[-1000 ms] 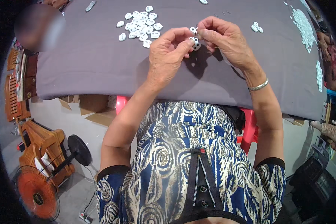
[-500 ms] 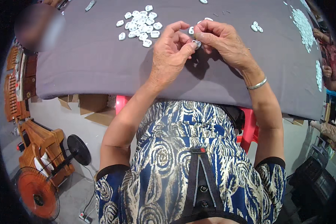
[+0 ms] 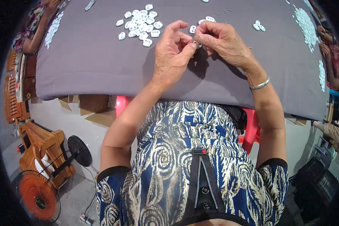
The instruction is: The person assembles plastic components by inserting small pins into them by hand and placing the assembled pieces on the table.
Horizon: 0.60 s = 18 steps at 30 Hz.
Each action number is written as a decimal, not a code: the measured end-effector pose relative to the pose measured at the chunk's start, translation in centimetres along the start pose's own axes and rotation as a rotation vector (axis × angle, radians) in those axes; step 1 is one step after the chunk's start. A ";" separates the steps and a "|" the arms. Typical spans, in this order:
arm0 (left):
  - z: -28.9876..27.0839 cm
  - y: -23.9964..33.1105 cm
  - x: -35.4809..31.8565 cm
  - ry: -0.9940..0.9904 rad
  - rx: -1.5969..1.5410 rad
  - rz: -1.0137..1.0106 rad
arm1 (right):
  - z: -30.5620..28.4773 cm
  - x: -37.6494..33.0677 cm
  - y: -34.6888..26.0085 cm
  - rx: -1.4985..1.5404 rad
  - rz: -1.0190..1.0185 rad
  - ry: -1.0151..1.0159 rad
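Both hands together over the gray tablecloth (image 3: 101, 69), 1 small white piece (image 3: 199, 46) between them.
Left hand (image 3: 175, 52) pinches the piece, thumb on it, mostly hidden; right hand (image 3: 223, 42) has fingertips right at it, can't tell if gripping. Pile of white pieces (image 3: 142, 27) to the left, 3 loose pieces (image 3: 256, 27) to the right.

From where I stand, the table (image 3: 83, 77) wears a grey cloth (image 3: 116, 62), smooth but for soft creases. A loose cluster of white pieces (image 3: 141, 24) with dark marks sits left of middle; a few similar pieces (image 3: 210, 18) lie at mid-table, and three small white ones (image 3: 257, 26) further right. Two white heaps (image 3: 306, 29) run along the right side, another heap (image 3: 53, 31) the left. Thin pins (image 3: 228, 10) lie near the far edge.
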<state>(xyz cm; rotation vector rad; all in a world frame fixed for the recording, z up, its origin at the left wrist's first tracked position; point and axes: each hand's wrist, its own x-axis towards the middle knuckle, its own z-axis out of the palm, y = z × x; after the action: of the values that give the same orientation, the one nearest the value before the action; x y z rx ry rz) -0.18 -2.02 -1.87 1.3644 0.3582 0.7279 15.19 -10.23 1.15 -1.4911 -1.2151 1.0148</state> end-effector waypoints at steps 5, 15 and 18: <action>0.0 0.2 -0.1 -0.012 0.028 -0.009 | 0.1 0.0 -0.4 -0.098 -0.025 0.038; 0.3 -0.1 0.0 -0.003 0.021 -0.015 | 0.0 -0.1 -1.6 -0.143 0.026 0.050; 0.1 0.0 0.0 -0.026 0.029 -0.021 | -0.1 -0.2 -1.0 -0.131 0.063 0.055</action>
<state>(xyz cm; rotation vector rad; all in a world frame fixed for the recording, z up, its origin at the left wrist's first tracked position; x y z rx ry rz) -0.11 -2.08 -1.88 1.3947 0.3629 0.6894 15.07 -10.37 2.19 -1.6571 -1.2218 0.9447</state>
